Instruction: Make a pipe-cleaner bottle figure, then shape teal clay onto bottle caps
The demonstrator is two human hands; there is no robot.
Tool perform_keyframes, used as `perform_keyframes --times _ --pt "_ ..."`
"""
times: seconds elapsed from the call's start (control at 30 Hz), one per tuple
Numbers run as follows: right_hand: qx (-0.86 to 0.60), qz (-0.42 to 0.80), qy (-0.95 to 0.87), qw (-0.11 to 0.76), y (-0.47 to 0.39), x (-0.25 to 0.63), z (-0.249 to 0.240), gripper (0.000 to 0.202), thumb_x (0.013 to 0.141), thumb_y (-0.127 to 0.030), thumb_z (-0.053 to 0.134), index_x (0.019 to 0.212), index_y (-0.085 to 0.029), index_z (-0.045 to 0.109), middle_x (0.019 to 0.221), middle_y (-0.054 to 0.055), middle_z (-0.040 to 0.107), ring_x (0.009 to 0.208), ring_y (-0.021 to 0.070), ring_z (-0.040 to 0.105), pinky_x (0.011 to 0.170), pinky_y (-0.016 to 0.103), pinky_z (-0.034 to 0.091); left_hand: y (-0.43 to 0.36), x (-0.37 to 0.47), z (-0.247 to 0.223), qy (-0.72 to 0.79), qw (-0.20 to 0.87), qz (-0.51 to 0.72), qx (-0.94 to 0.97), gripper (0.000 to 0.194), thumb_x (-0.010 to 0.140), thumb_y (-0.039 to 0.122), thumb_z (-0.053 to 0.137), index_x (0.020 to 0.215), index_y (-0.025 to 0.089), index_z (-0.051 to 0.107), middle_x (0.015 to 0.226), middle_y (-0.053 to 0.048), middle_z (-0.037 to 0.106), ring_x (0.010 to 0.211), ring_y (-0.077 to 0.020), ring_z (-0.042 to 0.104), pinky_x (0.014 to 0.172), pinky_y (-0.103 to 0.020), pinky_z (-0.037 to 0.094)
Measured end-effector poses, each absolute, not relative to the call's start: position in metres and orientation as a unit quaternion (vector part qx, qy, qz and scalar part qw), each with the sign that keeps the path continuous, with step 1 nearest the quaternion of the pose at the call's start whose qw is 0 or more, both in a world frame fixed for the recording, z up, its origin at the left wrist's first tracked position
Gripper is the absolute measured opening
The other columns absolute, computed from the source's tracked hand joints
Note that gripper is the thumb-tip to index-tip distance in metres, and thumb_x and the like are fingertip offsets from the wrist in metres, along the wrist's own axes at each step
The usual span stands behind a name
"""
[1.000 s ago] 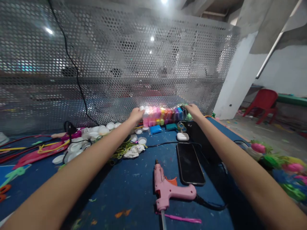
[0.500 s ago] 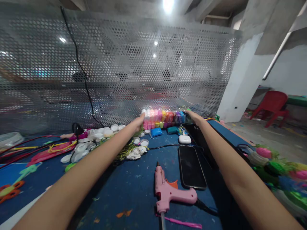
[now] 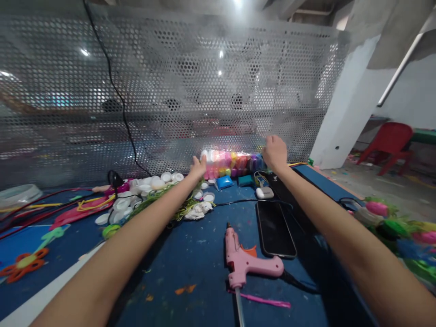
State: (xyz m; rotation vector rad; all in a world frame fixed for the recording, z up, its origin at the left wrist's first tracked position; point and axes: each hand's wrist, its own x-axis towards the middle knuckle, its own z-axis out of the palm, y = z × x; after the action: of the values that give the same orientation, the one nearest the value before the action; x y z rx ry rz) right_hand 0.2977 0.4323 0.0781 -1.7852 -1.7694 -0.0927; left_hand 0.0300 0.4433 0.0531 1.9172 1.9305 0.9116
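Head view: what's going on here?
Two bare hands are at a clear plastic pack of multicoloured clay-like pieces by the perforated metal screen. The left hand touches its white end; the right hand is at the dark end, grip unclear. The pink glue gun lies on the blue table, unheld.

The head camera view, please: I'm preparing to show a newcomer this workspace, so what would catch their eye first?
Probably the pink plastic glue gun, lying front and centre on the dark blue table, with a black phone beyond its handle. Next, the multicoloured row of clear-wrapped packets before the perforated metal screen, the left hand at its white end and the right hand near its dark end.
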Motion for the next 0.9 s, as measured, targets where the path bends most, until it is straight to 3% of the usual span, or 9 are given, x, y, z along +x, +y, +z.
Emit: perform_keyframes --times 0.07,0.17,0.23,0.33,0.47,0.57,0.67,0.8,0.9 --pt "-0.597 -0.096 -0.760 0.239 0.420 0.282 0.079 0.037 0.092 -0.017 0.032 0.123 -0.009 0.048 0.131 0.020 0.049 0.124 0.0308 0.040 0.099 0.038 0.031 0.437 0.029 0.060 0.699 0.091 0.378 0.600 0.050 0.092 0.041 0.040 0.134 0.014 0.039 0.137 -0.018 0.044 0.127 -0.0318 0.042 0.102 -0.051 0.033" --pt "-0.509 -0.060 -0.851 0.112 0.406 0.262 0.063 0.026 0.084 -0.020 0.051 0.108 -0.022 0.060 0.110 0.008 0.064 0.107 0.0248 0.054 0.089 0.030 0.040 0.421 0.031 0.073 0.699 0.037 0.445 0.559 0.052 0.091 0.033 0.039 0.135 0.007 0.030 0.139 -0.022 0.038 0.133 -0.0286 0.033 0.109 -0.039 0.025" --pt "-0.502 -0.033 -0.861 0.066 0.403 0.257 0.045 0.031 0.074 -0.013 0.060 0.103 -0.022 0.062 0.107 0.009 0.065 0.104 0.0259 0.057 0.085 0.031 0.043 0.407 0.033 0.080 0.676 0.021 0.479 0.560 0.049 0.085 0.021 0.047 0.130 0.010 0.033 0.137 -0.019 0.039 0.131 -0.0245 0.034 0.110 -0.033 0.023" --pt "-0.528 -0.001 -0.847 0.061 0.407 0.255 0.028 0.037 0.068 -0.003 0.061 0.103 -0.016 0.063 0.115 0.017 0.062 0.109 0.0311 0.056 0.087 0.037 0.044 0.386 0.035 0.088 0.603 0.057 0.550 0.574 0.042 0.073 0.008 0.054 0.114 0.016 0.044 0.128 -0.014 0.045 0.127 -0.0239 0.038 0.110 -0.035 0.023" --pt "-0.543 0.088 -0.826 0.121 0.415 0.250 0.036 0.025 0.066 -0.005 0.063 0.089 -0.013 0.064 0.106 0.017 0.065 0.108 0.0328 0.058 0.091 0.040 0.043 0.368 0.030 0.096 0.551 0.119 0.585 0.583 0.034 0.064 0.003 0.059 0.092 0.019 0.050 0.110 -0.008 0.053 0.118 -0.0243 0.045 0.108 -0.040 0.027" --pt "-0.510 0.192 -0.812 0.210 0.403 0.237 0.054 0.014 0.074 -0.014 0.057 0.086 -0.012 0.063 0.096 0.015 0.068 0.098 0.0290 0.063 0.086 0.038 0.048 0.358 0.027 0.098 0.531 0.183 0.597 0.573 0.024 0.062 0.005 0.060 0.081 0.019 0.054 0.095 -0.005 0.057 0.107 -0.0240 0.051 0.103 -0.043 0.032" --pt "-0.434 0.316 -0.786 0.306 0.372 0.221 0.066 0.027 0.084 -0.016 0.037 0.099 -0.013 0.059 0.088 0.009 0.069 0.081 0.0194 0.067 0.074 0.033 0.054 0.342 0.032 0.092 0.493 0.292 0.591 0.568 0.011 0.067 0.016 0.063 0.076 0.018 0.059 0.083 -0.004 0.061 0.091 -0.0223 0.059 0.089 -0.041 0.044" --pt "-0.344 0.434 -0.738 0.386 0.326 0.202 0.073 0.028 0.086 -0.018 0.035 0.102 -0.015 0.058 0.082 0.005 0.069 0.071 0.0150 0.066 0.067 0.031 0.057 0.310 0.044 0.079 0.423 0.447 0.563 0.552 0.029 0.062 0.040 0.074 0.073 0.015 0.064 0.069 -0.004 0.063 0.064 -0.0180 0.060 0.064 -0.034 0.050" --pt "-0.300 0.509 -0.679 0.436 0.302 0.192 0.075 0.018 0.084 -0.025 0.051 0.096 -0.015 0.061 0.087 0.004 0.068 0.075 0.0133 0.065 0.070 0.027 0.057 0.286 0.051 0.075 0.382 0.500 0.586 0.511 0.035 0.056 0.042 0.079 0.073 0.016 0.063 0.065 0.000 0.062 0.057 -0.0132 0.056 0.059 -0.030 0.049"
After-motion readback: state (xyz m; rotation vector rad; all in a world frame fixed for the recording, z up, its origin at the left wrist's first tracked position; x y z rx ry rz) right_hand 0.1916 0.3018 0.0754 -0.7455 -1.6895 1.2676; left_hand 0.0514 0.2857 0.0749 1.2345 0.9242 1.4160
